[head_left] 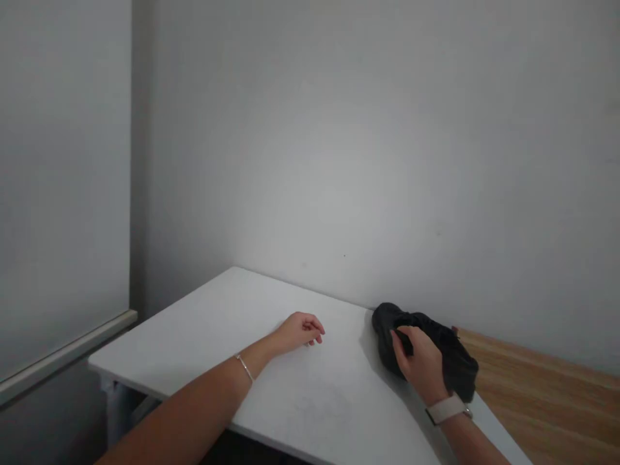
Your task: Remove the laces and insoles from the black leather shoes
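We've got a black shoe (pixel 459 367) on the right part of the white counter (pixel 310 400), close to the far edge nr the wall (pixel 334 161) (poss. a pair; too dark for us to say). Our right hand (pixel 422 358) is at its near side, thumb & fingers bent round a dark bit; we can't tell if the grip is pinching it or just touching. Watch (pixel 445 409) w/ pale strap on that wrist. Our left hand (pixel 299 330) is over the mid counter, well apart from the shoe, grip loosely curled & partly spread, w/ nothing visible in it; thin bracelet (pixel 245 368) on that wrist. Wood-look surface (pixel 537 394) adj. to the counter at right; white panel (pixel 62 168) w/ ledge (pixel 72 353) at far left.
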Tool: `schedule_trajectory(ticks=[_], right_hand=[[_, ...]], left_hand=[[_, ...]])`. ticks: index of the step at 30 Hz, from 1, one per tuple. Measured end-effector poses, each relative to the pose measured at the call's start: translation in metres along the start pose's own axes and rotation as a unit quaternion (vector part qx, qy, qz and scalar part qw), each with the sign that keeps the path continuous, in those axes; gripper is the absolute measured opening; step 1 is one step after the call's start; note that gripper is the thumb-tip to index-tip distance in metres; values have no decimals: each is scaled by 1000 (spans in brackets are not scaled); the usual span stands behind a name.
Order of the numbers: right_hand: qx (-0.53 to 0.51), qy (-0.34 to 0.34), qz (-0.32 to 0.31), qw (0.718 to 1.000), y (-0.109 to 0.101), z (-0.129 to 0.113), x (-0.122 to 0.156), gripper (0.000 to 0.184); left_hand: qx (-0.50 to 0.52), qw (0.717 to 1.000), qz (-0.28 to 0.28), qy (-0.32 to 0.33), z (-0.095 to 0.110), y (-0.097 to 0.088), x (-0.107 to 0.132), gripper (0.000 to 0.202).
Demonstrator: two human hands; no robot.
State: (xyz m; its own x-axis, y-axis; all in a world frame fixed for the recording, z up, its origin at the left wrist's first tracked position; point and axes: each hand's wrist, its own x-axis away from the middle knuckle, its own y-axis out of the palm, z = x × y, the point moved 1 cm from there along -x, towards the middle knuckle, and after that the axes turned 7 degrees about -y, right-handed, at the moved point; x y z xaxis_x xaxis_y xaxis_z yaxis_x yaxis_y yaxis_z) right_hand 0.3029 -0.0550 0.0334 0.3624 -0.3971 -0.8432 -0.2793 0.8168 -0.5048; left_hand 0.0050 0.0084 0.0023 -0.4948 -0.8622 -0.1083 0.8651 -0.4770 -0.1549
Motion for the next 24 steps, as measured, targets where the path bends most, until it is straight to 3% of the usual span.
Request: schedule_trajectory(ticks=[5, 11, 14, 18, 21, 24], right_hand=[[-69, -69, 9, 995, -6, -82, -30, 4], [-127, -97, -32, 987, 5, -158, -43, 15], [-117, -108, -49, 986, 16, -174, -42, 15], [-130, -71, -74, 986, 23, -185, -44, 15], [-183, -32, -89, 979, 17, -188, -50, 10], [-273, -36, -104, 956, 5, -180, -66, 7]], left_hand=[[12, 999, 25, 38, 3, -1, -1, 24], [-5, 977, 145, 155, 16, -6, 3, 32], [-56, 968, 162, 186, 19, -7, 5, 28], [-108, 966, 123, 200, 20, -6, 6, 21], [-117, 967, 113, 196, 19, -6, 5, 18], [-112, 966, 117, 200, 19, -7, 4, 16]])
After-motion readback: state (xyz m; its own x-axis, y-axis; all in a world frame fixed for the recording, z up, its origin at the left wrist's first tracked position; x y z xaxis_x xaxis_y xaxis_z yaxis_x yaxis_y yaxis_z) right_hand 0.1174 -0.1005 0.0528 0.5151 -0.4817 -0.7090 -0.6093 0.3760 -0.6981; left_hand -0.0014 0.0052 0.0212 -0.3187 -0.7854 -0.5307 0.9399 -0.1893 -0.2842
